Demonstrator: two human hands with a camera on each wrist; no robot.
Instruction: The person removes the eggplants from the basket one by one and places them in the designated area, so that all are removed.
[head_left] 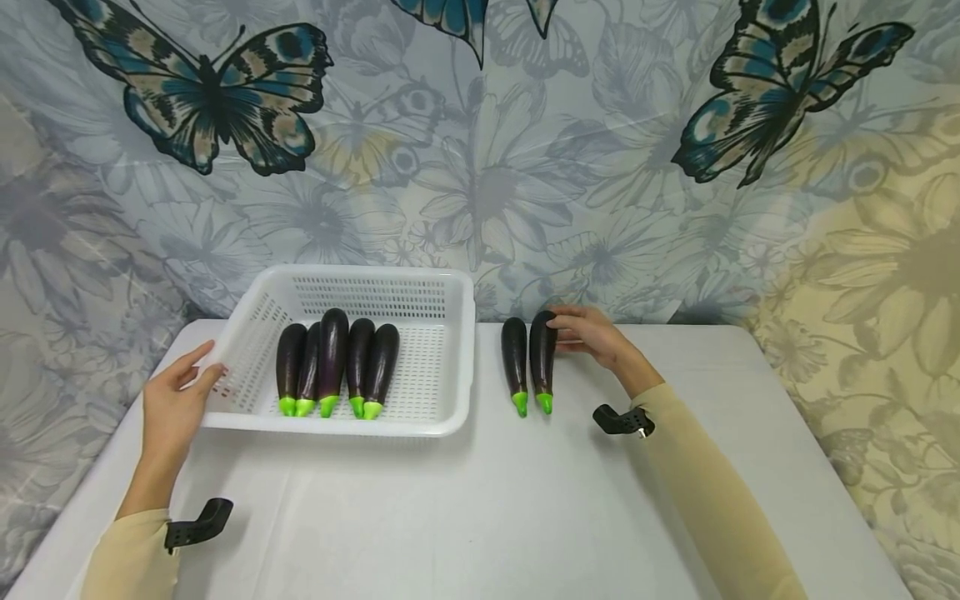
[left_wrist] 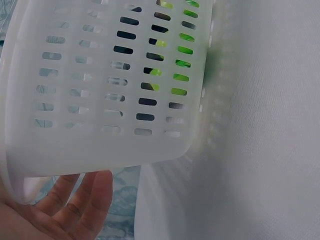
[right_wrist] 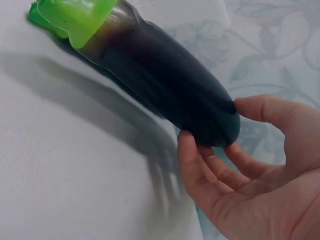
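A white plastic basket [head_left: 420, 425] with slotted walls sits at the left, bearing several dark purple eggplants [head_left: 332, 350] side by side, green stem ends toward me. My left hand [head_left: 174, 404] grips its left rim, thumb on the rim; in the left wrist view, the fingers [left_wrist: 95, 205] show past the basket's edge. To the right of the basket, my right hand [head_left: 596, 337] pinches the far, rounded end of one eggplant [head_left: 542, 354] between thumb and fingers. Close along its left side lies another eggplant [head_left: 514, 354], mostly hidden behind the held one in the right wrist view.
A white-covered table [head_left: 480, 517] carries everything. Right behind it hangs a floral cloth [head_left: 510, 192] with large butterflies, which continues along both sides. Each wrist wears a black camera mount [head_left: 198, 525].
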